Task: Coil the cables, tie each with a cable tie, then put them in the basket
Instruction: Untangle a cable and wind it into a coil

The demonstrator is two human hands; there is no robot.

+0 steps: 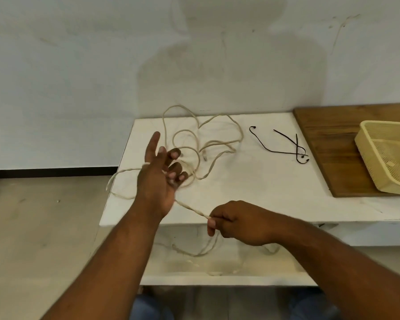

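A long white cable [217, 142] lies in loose loops on the white table [252, 185]. One strand runs over my raised left hand [158, 179], crosses the palm and leaves at its base; three fingers curl loosely over it while the index finger points up. From there the strand stretches tight to my right hand [238, 222], which pinches it between thumb and forefinger at the table's front edge. More cable hangs below that hand. Black cable ties [277, 151] lie right of the loops. The yellow basket [379, 162] stands at the far right.
The basket sits on a brown wooden board [328, 146] covering the table's right end. A loop of cable [116, 179] hangs over the table's left edge. A lower white shelf [217, 266] lies under the tabletop. The wall stands right behind the table.
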